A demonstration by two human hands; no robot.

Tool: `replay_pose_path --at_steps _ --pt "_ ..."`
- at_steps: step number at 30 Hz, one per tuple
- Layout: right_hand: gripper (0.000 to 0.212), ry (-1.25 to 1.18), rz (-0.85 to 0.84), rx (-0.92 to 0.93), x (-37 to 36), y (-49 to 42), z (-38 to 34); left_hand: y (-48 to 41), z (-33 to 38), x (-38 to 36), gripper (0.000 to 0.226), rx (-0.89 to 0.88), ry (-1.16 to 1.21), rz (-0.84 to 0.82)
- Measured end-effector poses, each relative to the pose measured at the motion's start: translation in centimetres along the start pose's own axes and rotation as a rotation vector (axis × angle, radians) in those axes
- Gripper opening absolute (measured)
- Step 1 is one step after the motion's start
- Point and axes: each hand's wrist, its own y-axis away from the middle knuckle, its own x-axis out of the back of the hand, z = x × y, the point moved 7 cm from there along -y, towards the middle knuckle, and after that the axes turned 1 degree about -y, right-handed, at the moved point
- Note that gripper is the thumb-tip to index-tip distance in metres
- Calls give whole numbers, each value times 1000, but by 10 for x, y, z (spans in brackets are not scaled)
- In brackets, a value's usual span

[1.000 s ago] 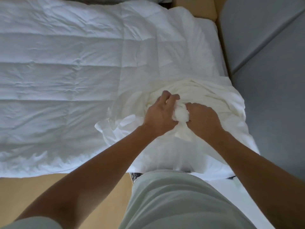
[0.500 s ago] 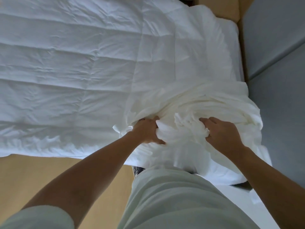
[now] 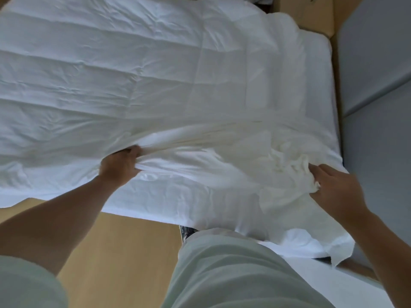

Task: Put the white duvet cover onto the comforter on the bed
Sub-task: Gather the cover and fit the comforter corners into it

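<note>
Here, duvet cover (image 3: 206,161) tops comforter (image 3: 100,74) beside wood floor (image 3: 124,252).

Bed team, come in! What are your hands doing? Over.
Left hand grips a bunched fold of duvet cover. Right hand holds its crumpled end. Cover lies over comforter corner. Nothing blocking.

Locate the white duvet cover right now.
In the head view, the duvet cover lies bunched on the comforter at the near right corner of the bed, gripped by the left hand and the right hand.
</note>
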Motion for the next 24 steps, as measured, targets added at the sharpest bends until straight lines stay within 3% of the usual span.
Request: replay_pose_path --at_steps 4,7,9,11,13,14,16,17,19,22,24 --pt "26 19 14 -68 -7 1 3 -1 -35 -7 76 156 65 -101" --pt "38 5 20 -160 -12 -6 7 -5 -10 -16 116 185 53 -350" --pt "39 -21 32 -171 -13 -15 3 -5 39 -11 135 69 -75 -342" --pt "39 -54 29 -176 -15 -25 -8 7 112 -4 138 -174 -61 -247" --pt "42 -79 13 -182 -16 -30 -18 30 186 3 120 -394 88 -129" --pt "43 -75 1 -185 -17 -29 -22 37 210 9 96 -445 156 -44" --pt "46 -34 -36 -187 -19 -21 -23 34 227 21 45 -426 304 49" --pt "50 -5 -60 -184 -21 -15 -22 28 224 26 35 -401 359 55" --pt "57 51 -97 -152 -25 -3 -17 17 217 38 35 -427 406 124" --pt "51 52 -120 -163 -37 12 -11 14 219 66 38 -535 436 235" --pt "64 -32 -224 -261 -49 15 -10 13 226 81 33 -536 432 276"
